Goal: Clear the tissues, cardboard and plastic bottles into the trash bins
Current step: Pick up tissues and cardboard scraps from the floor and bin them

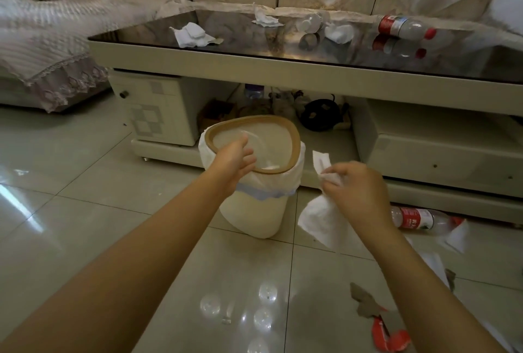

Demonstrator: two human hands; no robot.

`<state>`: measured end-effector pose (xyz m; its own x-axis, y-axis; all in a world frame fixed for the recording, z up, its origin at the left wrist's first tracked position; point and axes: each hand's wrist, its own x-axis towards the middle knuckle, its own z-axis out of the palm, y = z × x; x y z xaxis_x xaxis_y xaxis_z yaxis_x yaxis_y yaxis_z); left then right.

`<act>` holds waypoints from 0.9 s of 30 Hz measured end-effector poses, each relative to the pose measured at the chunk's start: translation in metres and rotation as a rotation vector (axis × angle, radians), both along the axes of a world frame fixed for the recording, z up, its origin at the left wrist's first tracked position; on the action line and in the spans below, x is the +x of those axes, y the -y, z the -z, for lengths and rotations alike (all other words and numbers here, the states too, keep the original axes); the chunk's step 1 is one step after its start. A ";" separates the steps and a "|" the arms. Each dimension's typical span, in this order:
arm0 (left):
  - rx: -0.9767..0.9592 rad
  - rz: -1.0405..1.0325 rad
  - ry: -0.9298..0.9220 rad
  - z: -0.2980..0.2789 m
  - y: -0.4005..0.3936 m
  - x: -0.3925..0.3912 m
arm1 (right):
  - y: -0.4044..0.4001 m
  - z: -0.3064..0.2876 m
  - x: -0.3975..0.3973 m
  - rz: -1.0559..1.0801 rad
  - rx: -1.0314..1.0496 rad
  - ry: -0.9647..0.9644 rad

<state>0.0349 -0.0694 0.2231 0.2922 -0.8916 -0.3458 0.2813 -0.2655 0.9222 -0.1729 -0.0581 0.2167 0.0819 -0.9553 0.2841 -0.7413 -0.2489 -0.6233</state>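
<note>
A cream trash bin (254, 211) with a white liner and a brown rim ring stands on the floor before the coffee table. My left hand (236, 158) hovers over its rim, fingers apart, holding nothing. My right hand (356, 191) is shut on a white tissue (319, 222), just right of the bin. On the floor at right lie a plastic bottle (418, 218), another tissue (457, 235) and torn cardboard (368, 303). Several tissues (192, 35) (264, 19) (339, 32), a crushed clear bottle (310, 22) and a red-label bottle (404, 27) lie on the table.
The glass-topped coffee table (283, 62) spans the back, with a shelf of clutter under it. A sofa (42, 49) with a lace cover is at left. A red scrap (389, 337) lies on the shiny tiled floor near my right arm.
</note>
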 end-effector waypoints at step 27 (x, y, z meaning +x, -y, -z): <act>0.051 0.028 0.044 0.067 -0.035 0.031 | 0.086 0.021 0.109 -0.186 0.092 0.410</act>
<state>0.0661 -0.0342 0.1559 0.2835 -0.8811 -0.3786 0.2326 -0.3198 0.9185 -0.0642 -0.1441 0.1954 0.1528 -0.9579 0.2431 -0.3765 -0.2839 -0.8819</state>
